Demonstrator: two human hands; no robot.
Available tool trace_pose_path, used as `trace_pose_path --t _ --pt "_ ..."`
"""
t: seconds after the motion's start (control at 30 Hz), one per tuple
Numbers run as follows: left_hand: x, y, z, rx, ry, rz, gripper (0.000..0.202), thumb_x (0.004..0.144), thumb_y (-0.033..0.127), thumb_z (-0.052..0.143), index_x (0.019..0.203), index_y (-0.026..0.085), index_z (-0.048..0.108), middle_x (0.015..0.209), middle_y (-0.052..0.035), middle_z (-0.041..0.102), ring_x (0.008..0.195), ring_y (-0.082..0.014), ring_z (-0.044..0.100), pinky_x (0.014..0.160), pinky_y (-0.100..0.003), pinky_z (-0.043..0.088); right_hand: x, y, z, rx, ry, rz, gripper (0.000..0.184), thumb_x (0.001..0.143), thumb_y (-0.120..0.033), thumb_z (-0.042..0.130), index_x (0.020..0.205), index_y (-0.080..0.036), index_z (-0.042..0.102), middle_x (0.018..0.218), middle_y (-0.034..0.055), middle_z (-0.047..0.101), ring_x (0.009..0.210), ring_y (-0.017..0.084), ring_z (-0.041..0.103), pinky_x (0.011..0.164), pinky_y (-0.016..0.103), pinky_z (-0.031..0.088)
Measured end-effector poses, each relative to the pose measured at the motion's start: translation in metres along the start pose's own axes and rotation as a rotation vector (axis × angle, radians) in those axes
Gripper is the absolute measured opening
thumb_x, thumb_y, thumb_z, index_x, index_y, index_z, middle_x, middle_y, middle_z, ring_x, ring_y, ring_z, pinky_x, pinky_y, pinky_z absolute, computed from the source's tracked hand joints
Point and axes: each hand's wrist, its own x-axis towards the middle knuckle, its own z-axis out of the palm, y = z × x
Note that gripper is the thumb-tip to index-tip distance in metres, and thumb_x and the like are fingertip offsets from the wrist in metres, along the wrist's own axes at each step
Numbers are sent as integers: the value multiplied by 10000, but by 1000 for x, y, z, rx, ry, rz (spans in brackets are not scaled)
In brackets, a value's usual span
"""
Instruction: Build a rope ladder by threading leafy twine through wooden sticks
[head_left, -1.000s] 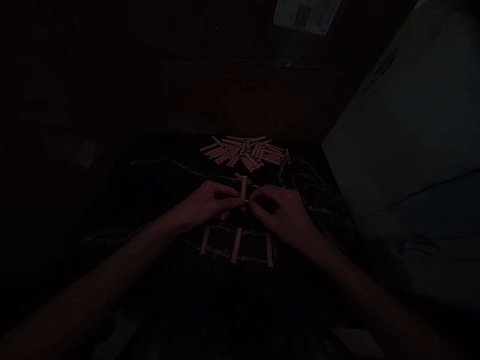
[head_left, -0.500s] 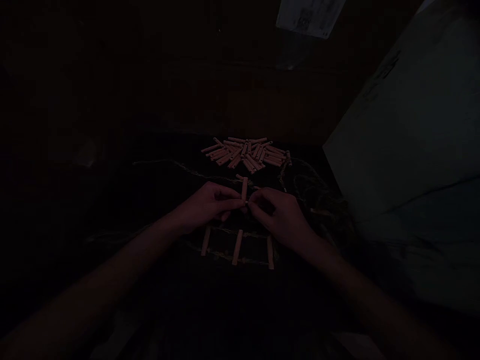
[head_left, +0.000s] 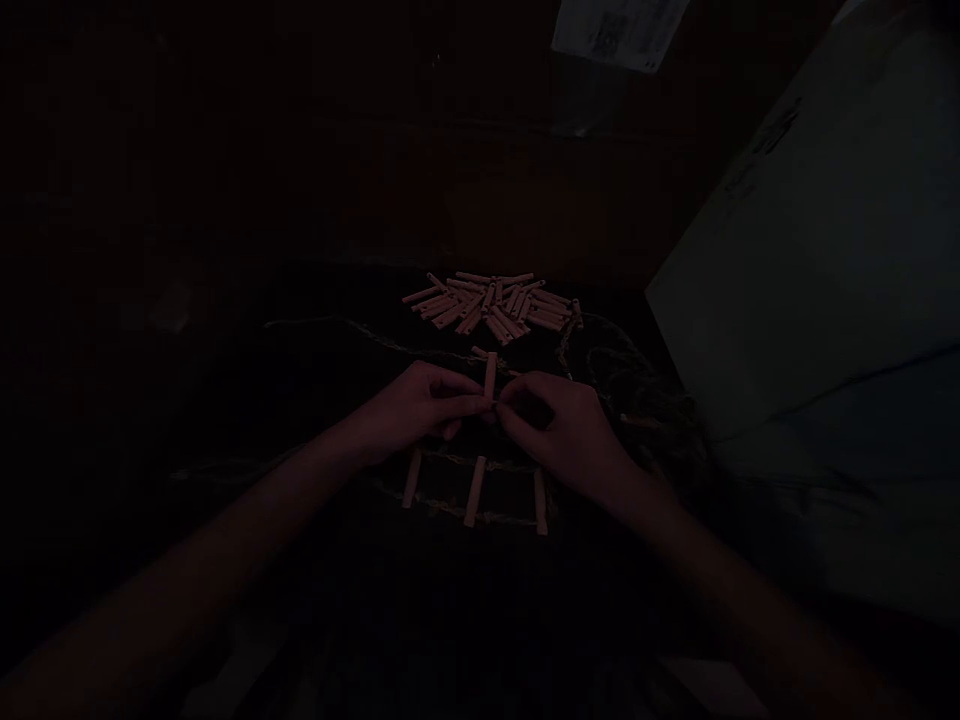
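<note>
In the dim head view, my left hand (head_left: 420, 405) is closed on a short wooden stick (head_left: 490, 374), which stands roughly upright between its fingers. My right hand (head_left: 559, 425) pinches at the stick's lower end, where a small pale tip, seemingly of rope, shows; the fingers hide most of it. Below my hands lies a small rope ladder (head_left: 475, 492) with three wooden rungs knotted between two ropes. Just behind the held stick, a thin rope (head_left: 390, 346) runs leftward across the dark surface.
A pile of drilled wooden sticks (head_left: 487, 305) lies beyond my hands. Loose coiled rope (head_left: 637, 375) is to the right, beside a pale panel (head_left: 825, 270) with dark marks. A paper label (head_left: 619, 32) is at the top. Much of the surroundings is too dark to make out.
Both hands keep nearly the same pose around the stick. The pale tip between them shows less than before, and the view has shifted very slightly.
</note>
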Motion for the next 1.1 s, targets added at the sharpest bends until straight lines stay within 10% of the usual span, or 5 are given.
trace_pose_path --t 1.1 --pt "-1 3 0 10 -42 16 273 909 416 697 922 159 790 499 40 513 467 -42 396 449 -160 267 -1 1 2 14 27 -63 23 879 -189 691 862 -200 703 856 -7 749 812 157 704 737 278 456"
